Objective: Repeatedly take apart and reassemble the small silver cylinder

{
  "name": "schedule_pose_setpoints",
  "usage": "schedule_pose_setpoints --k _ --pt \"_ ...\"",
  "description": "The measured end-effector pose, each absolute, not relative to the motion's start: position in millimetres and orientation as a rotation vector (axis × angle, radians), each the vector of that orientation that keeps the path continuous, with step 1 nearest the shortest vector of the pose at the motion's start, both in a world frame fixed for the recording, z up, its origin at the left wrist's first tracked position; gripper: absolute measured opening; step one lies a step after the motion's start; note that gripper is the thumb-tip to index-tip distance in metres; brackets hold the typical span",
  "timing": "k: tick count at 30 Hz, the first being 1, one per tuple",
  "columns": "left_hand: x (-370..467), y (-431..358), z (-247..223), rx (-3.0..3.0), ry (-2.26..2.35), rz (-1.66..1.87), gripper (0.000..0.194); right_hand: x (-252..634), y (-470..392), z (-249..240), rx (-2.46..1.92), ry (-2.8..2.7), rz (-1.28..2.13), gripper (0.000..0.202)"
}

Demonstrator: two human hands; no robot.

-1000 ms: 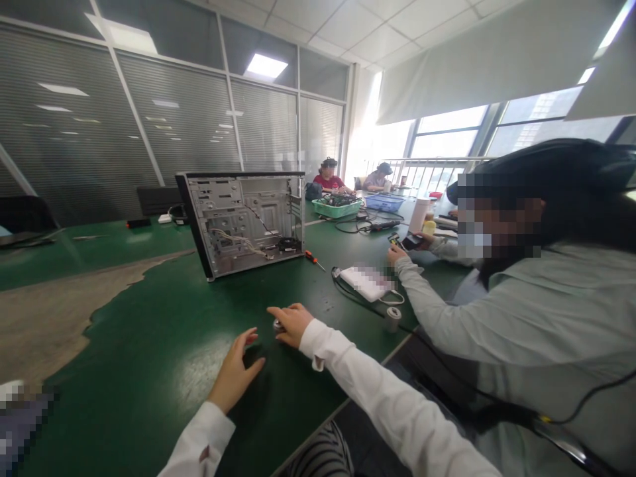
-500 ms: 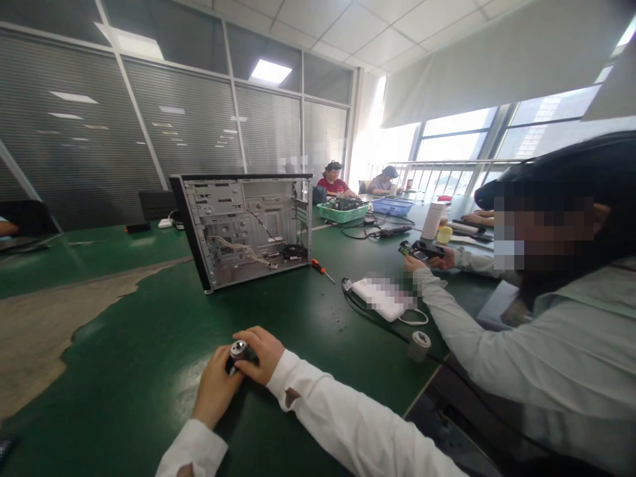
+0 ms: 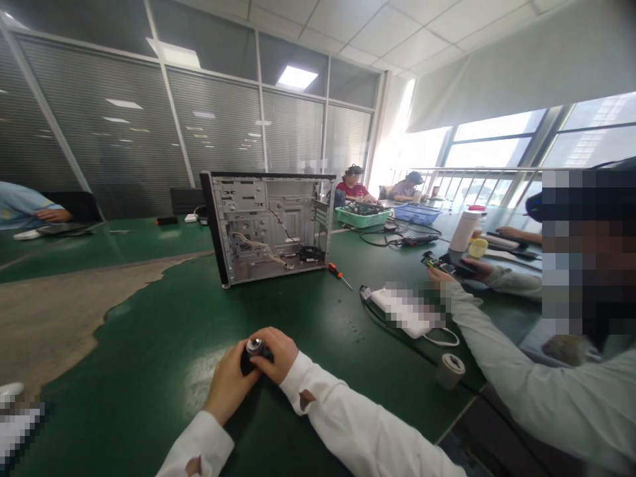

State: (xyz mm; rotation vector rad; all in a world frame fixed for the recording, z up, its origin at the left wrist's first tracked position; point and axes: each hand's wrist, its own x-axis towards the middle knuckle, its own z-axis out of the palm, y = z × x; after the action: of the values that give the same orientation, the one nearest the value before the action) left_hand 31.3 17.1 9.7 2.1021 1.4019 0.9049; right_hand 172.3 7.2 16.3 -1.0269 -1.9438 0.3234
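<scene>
Both my hands meet around a small round metal-topped cylinder [image 3: 254, 346] low on the green table [image 3: 163, 331]. My left hand [image 3: 229, 381] is closed along its left side. My right hand [image 3: 277, 352] has fingers curled round its far side and the thumb at its front. The cylinder stands upright, its lower part hidden by fingers. Beyond my hands stands an open computer case [image 3: 273, 228] with loose wires and a black fan inside. An orange-handled screwdriver [image 3: 340, 275] lies at the right of the case.
To the right are a white power strip [image 3: 397, 310], a second round cylinder [image 3: 451, 370] and a person's sleeve [image 3: 501, 351]. Farther back stand a green basket [image 3: 362, 217], a blue basket [image 3: 416, 213] and a white bottle [image 3: 464, 230].
The view has swung left, so most things appear farther right. A person's blue sleeve and hand show more at the far left. My hands remain around the cylinder.
</scene>
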Motion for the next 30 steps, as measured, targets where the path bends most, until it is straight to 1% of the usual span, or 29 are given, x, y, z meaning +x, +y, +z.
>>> schedule_pose_setpoints --k 3,6,12,15,18,22,26,30 --pt "32.6 16.2 8.2 2.124 1.449 0.888 0.031 172.1 8.1 14.5 -1.081 -1.821 0.412 0.033" --pt "33.0 14.0 9.9 2.013 1.409 0.947 0.034 171.7 14.3 7.5 -1.096 -1.639 0.595 0.035" --pt "33.1 6.8 14.6 1.790 1.365 1.151 0.035 171.3 29.0 -6.8 -0.963 -1.089 1.116 0.033" --pt "31.7 5.0 13.7 1.778 1.425 1.255 0.033 172.7 28.0 -6.0 -0.854 -0.796 1.390 0.033" --pt "30.7 2.9 13.8 1.840 1.492 1.349 0.033 172.7 20.9 -1.5 -0.794 -0.599 1.587 0.030" --pt "33.7 -4.7 19.8 2.035 1.424 1.454 0.028 168.0 8.7 4.7 -0.759 -0.506 1.844 0.018" --pt "40.6 -15.9 27.1 2.262 1.303 1.435 0.026 163.4 0.1 8.7 -0.757 -0.493 2.085 0.028" --pt "45.7 -23.7 28.8 2.407 1.226 1.374 0.029 167.9 0.6 12.0 -0.649 -0.550 2.152 0.027"
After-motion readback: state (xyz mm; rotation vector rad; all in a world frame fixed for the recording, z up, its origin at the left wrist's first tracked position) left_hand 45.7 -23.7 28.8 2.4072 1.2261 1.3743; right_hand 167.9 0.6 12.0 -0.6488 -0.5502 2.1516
